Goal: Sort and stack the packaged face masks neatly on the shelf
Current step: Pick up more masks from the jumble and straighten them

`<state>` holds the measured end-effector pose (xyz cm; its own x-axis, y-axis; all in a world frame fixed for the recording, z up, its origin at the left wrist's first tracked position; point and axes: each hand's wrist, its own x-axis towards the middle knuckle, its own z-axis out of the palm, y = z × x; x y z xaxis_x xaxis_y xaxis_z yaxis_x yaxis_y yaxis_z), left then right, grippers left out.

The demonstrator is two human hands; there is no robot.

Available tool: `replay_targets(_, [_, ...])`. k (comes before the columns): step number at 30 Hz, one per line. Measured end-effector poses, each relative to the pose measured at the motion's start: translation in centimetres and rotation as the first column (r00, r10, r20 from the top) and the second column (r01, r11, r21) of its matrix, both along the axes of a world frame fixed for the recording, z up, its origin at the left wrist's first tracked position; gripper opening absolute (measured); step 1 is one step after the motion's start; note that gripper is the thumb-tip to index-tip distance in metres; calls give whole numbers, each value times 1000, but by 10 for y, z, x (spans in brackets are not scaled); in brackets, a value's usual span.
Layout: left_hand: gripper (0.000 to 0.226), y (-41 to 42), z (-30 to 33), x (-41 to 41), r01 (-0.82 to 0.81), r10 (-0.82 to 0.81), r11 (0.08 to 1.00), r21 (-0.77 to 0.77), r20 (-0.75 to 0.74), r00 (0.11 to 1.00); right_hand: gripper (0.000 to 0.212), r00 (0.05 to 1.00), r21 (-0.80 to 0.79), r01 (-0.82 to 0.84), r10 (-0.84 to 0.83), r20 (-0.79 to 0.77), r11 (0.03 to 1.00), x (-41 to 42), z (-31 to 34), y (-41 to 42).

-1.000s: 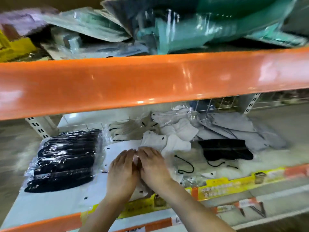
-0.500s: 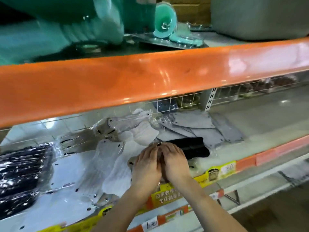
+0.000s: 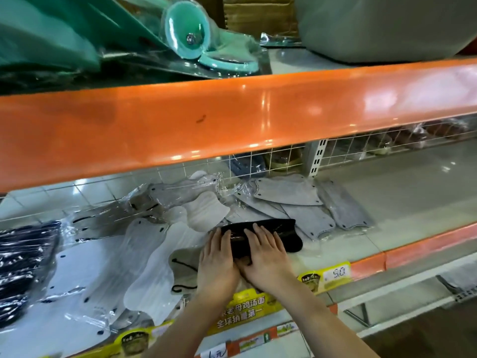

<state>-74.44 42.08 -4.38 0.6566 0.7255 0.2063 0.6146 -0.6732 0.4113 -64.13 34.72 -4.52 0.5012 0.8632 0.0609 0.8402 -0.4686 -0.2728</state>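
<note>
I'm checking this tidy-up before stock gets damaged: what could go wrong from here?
1. Both hands, left hand and right hand, press flat on the black mask pack; its slick wrap might slide.
2. The loose white mask packs overlap near the shelf edge and could be nudged off.

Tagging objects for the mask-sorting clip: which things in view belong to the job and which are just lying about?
Job:
- black mask pack, under both hands: left hand, right hand, fingers flat on it
- white masks
- grey masks
- stacked dark mask packs
- shelf

Lying about:
- teal packaged items on the upper shelf
- yellow price strip
</note>
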Motion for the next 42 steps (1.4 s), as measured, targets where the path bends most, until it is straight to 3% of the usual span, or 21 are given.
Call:
replay_targets(8, [49,-1,-2,-2,-60,60,997,55,7,998,52,984,189,-29,-5,178,982,3,-10,1])
replay_targets(13, [45,-4,-1,-5,-64,63,998,-4,216,974,48,978,321,-59,-9,208,945,2,-14,0])
replay_targets(16, [30,-1,-4,-6,-86,98,995,-49,349,932,51,982,394,-83,7,190,915,4,-14,-2])
replay_targets(19, [30,1,-1,-8,-117,158,985,-127,390,907,51,987,419,-72,4,162,905,3,-9,-6])
replay_targets(22, [28,2,16,-10,-101,206,957,-271,396,895,38,994,485,-5,-50,100,874,5,-2,-9])
replay_targets(25, [25,16,35,-10,-12,352,785,-619,431,831,32,994,625,46,26,-105,779,6,8,-12])
replay_targets(27, [31,26,47,-11,136,483,519,-844,421,768,20,976,685,0,149,-159,729,8,17,-16])
replay_targets(28, [37,29,54,-12,226,514,362,-904,396,761,13,961,699,-46,221,-163,714,8,21,-17])
replay_targets(29, [43,32,58,-15,283,502,240,-929,368,783,27,952,714,-87,270,-146,694,6,27,-17])
replay_targets(31, [46,35,63,-19,335,415,136,-932,361,835,40,943,728,-165,323,-82,666,4,33,-13])
replay_targets(34, [25,33,67,-19,362,381,205,-909,415,826,27,960,714,-198,279,3,671,2,28,-4])
replay_targets(35, [19,33,65,-18,331,391,279,-901,422,818,30,973,709,-150,231,-18,689,3,26,-2])
replay_targets(37, [14,33,64,-20,275,437,403,-873,447,780,35,967,722,48,149,-206,690,3,25,2])
replay_targets(38, [14,32,65,-21,268,472,425,-865,464,749,34,921,713,181,137,-365,677,3,27,2])
replay_targets(39, [15,31,65,-23,267,511,431,-862,477,715,29,817,675,325,163,-553,663,3,31,2])
replay_targets(41, [18,29,65,-26,268,588,424,-865,488,645,13,414,465,550,257,-873,694,3,44,0])
replay_targets(42, [18,28,65,-27,268,620,419,-867,490,614,18,266,372,554,264,-927,745,3,48,-1])
